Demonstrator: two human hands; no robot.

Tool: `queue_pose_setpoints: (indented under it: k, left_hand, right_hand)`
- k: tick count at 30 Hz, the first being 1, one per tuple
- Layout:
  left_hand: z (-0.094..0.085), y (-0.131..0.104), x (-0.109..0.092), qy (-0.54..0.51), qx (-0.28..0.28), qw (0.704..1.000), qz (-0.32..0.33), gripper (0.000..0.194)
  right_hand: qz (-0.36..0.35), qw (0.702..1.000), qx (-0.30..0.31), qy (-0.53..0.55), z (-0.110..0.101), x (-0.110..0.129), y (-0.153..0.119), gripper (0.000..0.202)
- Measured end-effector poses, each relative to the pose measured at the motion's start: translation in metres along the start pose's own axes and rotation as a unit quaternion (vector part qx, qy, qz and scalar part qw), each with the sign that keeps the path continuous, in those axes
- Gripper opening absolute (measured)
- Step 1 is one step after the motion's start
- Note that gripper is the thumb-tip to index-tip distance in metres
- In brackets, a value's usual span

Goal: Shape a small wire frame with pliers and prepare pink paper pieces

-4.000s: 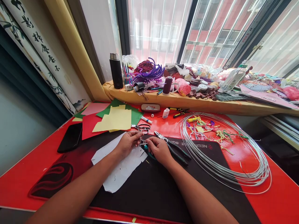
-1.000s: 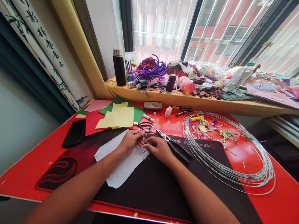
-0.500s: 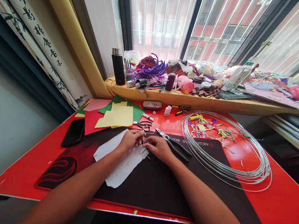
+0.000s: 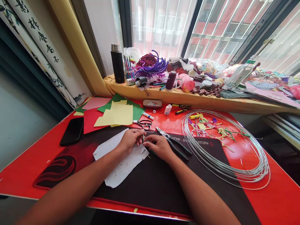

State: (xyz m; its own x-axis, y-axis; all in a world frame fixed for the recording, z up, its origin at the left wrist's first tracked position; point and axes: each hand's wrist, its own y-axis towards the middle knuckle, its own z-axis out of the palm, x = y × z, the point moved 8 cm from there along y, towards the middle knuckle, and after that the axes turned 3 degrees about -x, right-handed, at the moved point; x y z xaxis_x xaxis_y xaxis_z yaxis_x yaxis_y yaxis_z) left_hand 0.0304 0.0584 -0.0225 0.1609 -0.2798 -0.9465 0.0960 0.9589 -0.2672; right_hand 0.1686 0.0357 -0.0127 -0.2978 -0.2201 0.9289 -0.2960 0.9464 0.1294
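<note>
Above a white sheet of paper [image 4: 117,173], my left hand [image 4: 130,139] pinches a short piece of thin metal wire [image 4: 143,137] that looks coiled or twisted. Close against it, my right hand [image 4: 159,146] is closed too, its thumb and forefinger on the wire's lower end. The fingertips partly hide the piece. A pair of pliers [image 4: 175,144] with dark handles lies just right of my right hand. Scissors [image 4: 144,124] rest beyond my fingers. The paper lies on a black desk mat [image 4: 150,193].
A large coil of silvery wire [image 4: 260,168] lies at the right, with colourful scraps [image 4: 206,125] inside it. Yellow paper [image 4: 117,115] and other coloured sheets are at the back left beside a black phone [image 4: 72,131]. A small white bottle [image 4: 167,109] stands near the crowded sill [image 4: 211,104].
The view has shifted slightly. Both hands keep their pinch on the wire piece, with only small movement of the fingers.
</note>
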Motion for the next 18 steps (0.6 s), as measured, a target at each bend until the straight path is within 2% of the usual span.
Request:
queue_pose_setpoints:
  k: [12, 18]
  left_hand:
    - [-0.0016, 0.0013, 0.0041, -0.001, 0.001, 1.000, -0.012, 0.036]
    - [0.0001, 0.0020, -0.0048, -0.017, 0.003, 0.999, 0.028, 0.039]
  right_hand:
    - [0.015, 0.999, 0.001, 0.028, 0.0008, -0.0019, 0.0015, 0.025]
    - [0.026, 0.999, -0.002, 0.040, -0.0006, 0.0008, 0.0052, 0.023]
